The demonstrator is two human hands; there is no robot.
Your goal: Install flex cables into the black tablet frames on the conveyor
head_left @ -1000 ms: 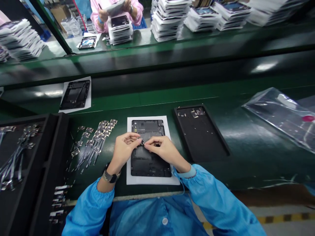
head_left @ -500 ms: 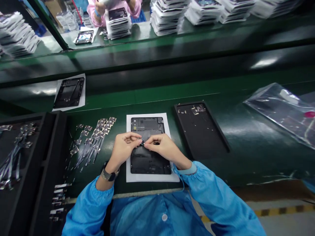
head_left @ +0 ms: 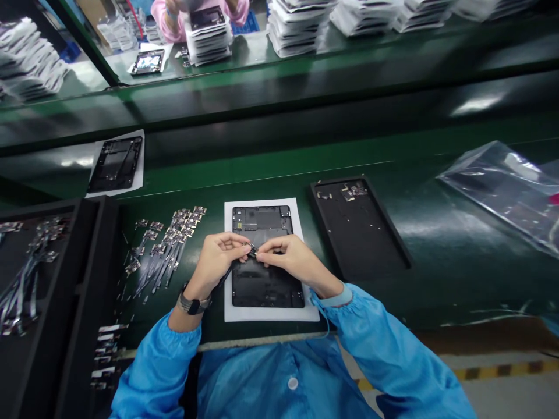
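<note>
While both forearms reach in from the near edge of the desk (head_left: pixel 437 227) and angle toward each other, the left hand (head_left: pixel 222 255) and the right hand (head_left: pixel 290 256) meet over a black tablet shell (head_left: pixel 267 285). Between their fingertips is a small component (head_left: pixel 252 251), held above the shell, a little higher than its middle. The left hand pinches it between thumb and index finger, back of the hand turned up, the other fingers curled loosely beneath. The right hand mirrors that pose from the other side, thumb and index finger closed on the component's right end, its remaining fingers bent inward. Both wrists look nearly straight; the left one wears a watch (head_left: pixel 192 304), the right one a pale blue band (head_left: pixel 339 298) with a thin cord. Elbows spread outward in blue sleeves (head_left: pixel 393 343).

The shell lies flat on a white sheet (head_left: pixel 271 314), partly covered by the hands. Left of it, just beyond the left hand, small circuit boards with ribbon cables (head_left: pixel 177 235) lie in a fanned cluster. To the right of the sheet rests a shallow black tray (head_left: pixel 367 244) with a few tiny parts near its far end, and farther right, a clear plastic bag (head_left: pixel 502 192).
</note>
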